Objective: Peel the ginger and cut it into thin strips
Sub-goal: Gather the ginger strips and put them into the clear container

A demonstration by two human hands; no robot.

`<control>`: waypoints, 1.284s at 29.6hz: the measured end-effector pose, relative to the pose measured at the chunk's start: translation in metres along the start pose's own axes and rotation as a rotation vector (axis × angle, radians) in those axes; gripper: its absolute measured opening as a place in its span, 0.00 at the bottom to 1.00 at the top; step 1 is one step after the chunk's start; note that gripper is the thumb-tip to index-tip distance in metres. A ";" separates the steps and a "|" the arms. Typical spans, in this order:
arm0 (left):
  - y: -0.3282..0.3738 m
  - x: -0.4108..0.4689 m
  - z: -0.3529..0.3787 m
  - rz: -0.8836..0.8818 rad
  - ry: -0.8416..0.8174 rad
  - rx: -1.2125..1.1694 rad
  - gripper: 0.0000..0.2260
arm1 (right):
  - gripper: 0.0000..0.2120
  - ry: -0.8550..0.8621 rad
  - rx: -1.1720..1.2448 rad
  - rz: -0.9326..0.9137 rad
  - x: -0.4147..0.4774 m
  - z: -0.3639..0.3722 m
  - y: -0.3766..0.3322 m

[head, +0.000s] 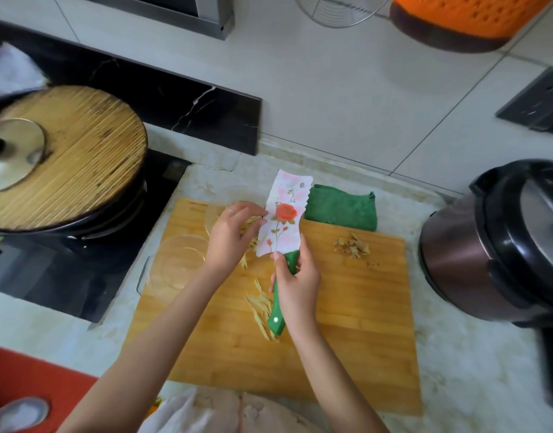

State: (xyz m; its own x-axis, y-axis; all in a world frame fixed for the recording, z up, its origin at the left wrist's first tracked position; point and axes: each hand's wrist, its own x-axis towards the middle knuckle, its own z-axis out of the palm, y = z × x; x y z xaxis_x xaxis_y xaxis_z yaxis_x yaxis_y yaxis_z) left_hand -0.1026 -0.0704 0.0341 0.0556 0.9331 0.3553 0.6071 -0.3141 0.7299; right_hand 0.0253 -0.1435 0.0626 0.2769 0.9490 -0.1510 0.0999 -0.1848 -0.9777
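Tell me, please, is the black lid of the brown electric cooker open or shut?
Shut: the black lid sits flat on the brown cooker body, with no gap visible.

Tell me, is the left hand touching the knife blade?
Touching. The head view shows the left hand with its fingertips against the blade, with no gap. The right hand grips the handle.

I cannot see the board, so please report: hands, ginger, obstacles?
Right hand grips knife handle. Left hand touches blade. Ginger strips cut, on board. Peels lie aside; nothing in the way.
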 end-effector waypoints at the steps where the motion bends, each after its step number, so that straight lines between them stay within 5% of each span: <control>1: -0.002 0.000 -0.002 0.010 0.001 0.052 0.07 | 0.24 0.008 0.014 0.011 0.000 0.000 -0.001; 4: -0.009 0.000 -0.005 -0.031 0.052 0.128 0.14 | 0.26 0.012 -0.014 0.035 0.005 0.005 -0.002; 7: 0.000 -0.002 -0.009 -0.026 0.111 0.035 0.10 | 0.24 -0.011 -0.066 0.020 0.013 0.012 -0.005; 10: 0.008 -0.002 -0.008 0.107 0.015 -0.056 0.06 | 0.22 -0.026 -0.046 0.011 0.017 0.018 -0.009; 16: -0.009 0.007 -0.017 0.088 -0.025 0.033 0.04 | 0.18 -0.021 0.052 -0.043 0.021 0.020 -0.017; 20: -0.025 0.021 -0.033 0.113 -0.138 0.177 0.11 | 0.23 0.019 0.092 -0.010 0.024 0.013 -0.018; 24: -0.021 0.026 -0.038 0.043 -0.193 0.209 0.07 | 0.26 0.035 0.060 0.018 0.027 0.002 -0.016; 28: -0.022 0.011 -0.038 0.092 -0.289 0.296 0.18 | 0.23 0.036 0.069 0.009 0.024 -0.007 -0.017; 31: -0.014 -0.012 -0.041 0.056 -0.157 0.220 0.15 | 0.20 0.051 0.133 -0.014 0.013 -0.015 -0.023; 34: 0.002 -0.034 -0.040 -0.122 0.033 0.023 0.08 | 0.19 0.070 0.189 -0.019 0.003 -0.022 -0.026; 38: 0.014 -0.062 -0.021 -0.687 0.224 -0.377 0.06 | 0.19 0.047 0.208 -0.021 -0.006 -0.029 -0.027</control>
State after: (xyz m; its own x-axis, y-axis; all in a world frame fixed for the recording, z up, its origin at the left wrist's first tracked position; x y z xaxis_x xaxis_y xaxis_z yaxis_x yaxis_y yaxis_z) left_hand -0.1141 -0.1367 0.0349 -0.4164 0.8942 -0.1645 0.1378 0.2409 0.9607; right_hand 0.0487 -0.1512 0.0941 0.3217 0.9382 -0.1277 -0.0918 -0.1033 -0.9904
